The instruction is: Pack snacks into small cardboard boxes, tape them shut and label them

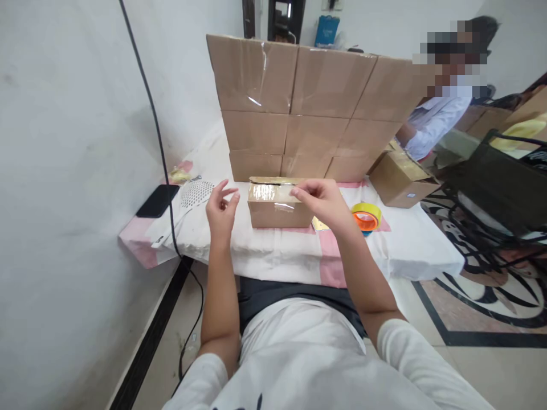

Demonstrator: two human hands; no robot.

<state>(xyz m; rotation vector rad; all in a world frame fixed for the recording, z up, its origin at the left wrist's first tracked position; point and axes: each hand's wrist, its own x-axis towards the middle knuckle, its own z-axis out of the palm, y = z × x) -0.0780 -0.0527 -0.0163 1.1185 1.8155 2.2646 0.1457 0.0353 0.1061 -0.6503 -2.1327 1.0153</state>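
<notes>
A small cardboard box point(273, 212) with clear tape over its top stands on a white and pink cloth-covered table point(294, 250). My right hand point(325, 199) rests at the box's right top edge, fingers pinched on a strip of clear tape that runs across the box. My left hand point(221, 209) hovers just left of the box, fingers apart and curled, holding nothing.
A stack of several taped cardboard boxes point(307, 108) stands behind the small box. An orange and yellow tape roll point(366, 216) lies to the right. A black phone point(157, 200) and a black cable point(164, 165) are at left. Another person point(440, 114) sits at back right beside an open box point(401, 181).
</notes>
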